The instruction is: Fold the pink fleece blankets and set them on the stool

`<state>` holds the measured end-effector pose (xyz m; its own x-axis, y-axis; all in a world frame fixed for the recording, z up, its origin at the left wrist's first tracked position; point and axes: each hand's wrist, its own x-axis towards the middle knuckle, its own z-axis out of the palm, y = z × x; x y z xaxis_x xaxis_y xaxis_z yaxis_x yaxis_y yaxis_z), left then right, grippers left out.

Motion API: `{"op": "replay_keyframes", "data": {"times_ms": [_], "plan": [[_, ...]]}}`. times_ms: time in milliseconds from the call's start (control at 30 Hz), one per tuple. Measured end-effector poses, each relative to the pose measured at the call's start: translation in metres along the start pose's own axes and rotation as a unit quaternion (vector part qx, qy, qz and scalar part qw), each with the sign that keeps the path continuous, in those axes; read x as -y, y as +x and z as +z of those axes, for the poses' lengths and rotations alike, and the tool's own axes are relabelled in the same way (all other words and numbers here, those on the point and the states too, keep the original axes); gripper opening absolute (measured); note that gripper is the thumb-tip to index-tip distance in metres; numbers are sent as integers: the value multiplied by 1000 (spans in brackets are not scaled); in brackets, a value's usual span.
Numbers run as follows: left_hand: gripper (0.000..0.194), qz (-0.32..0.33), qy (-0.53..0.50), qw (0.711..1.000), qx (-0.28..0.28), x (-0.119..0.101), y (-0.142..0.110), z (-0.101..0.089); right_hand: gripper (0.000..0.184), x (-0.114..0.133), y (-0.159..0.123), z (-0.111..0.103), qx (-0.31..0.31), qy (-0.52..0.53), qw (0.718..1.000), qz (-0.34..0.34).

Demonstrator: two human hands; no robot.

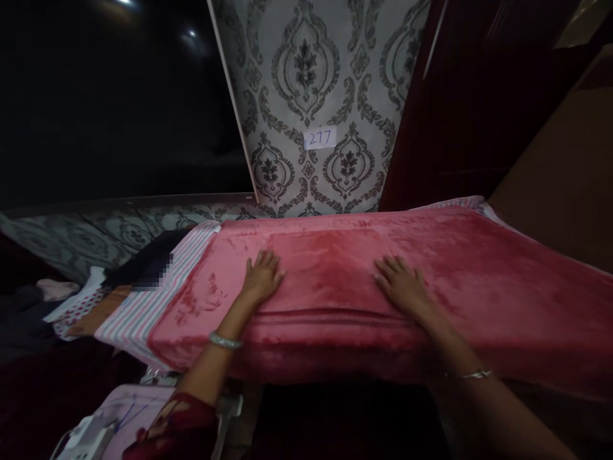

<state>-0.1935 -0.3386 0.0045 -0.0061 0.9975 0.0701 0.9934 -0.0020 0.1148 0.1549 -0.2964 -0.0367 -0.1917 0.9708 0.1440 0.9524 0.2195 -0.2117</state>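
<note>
A folded piece of red plush fabric (330, 271) lies flat on a larger red plush cover (502, 275) spread over the table. My left hand (261, 276) rests on the folded piece's left edge, palm down with its fingers spread. At the right edge, my right hand (401, 284) also lies palm down, fingers stretched out. Layered folds show along the near side of the folded piece. Neither hand grips anything.
A striped cloth (143, 313) shows under the cover at the left, beside a dark item (148, 255). A large black screen (119, 102) and patterned wall (306, 64) with a "277" label (320, 137) stand behind. A white device (89, 437) sits low at left.
</note>
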Motion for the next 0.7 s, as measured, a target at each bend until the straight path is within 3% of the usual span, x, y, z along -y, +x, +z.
{"op": "replay_keyframes", "data": {"times_ms": [133,233,367,533,700], "plan": [[57,153,-11,988,-20,-50,-29,22,51,49,-23,13,-56,6,989,-140],[53,163,1,985,-52,-69,-46,46,52,67,-36,31,-49,-17,985,-164],[52,167,14,982,-85,-68,-51,61,51,65,-43,42,-61,-32,983,-168],[51,171,17,981,-86,-64,-49,58,51,59,-41,40,-66,-33,982,-172],[54,150,31,982,-110,-52,-66,57,51,43,-50,43,-83,-36,982,-167]]}}
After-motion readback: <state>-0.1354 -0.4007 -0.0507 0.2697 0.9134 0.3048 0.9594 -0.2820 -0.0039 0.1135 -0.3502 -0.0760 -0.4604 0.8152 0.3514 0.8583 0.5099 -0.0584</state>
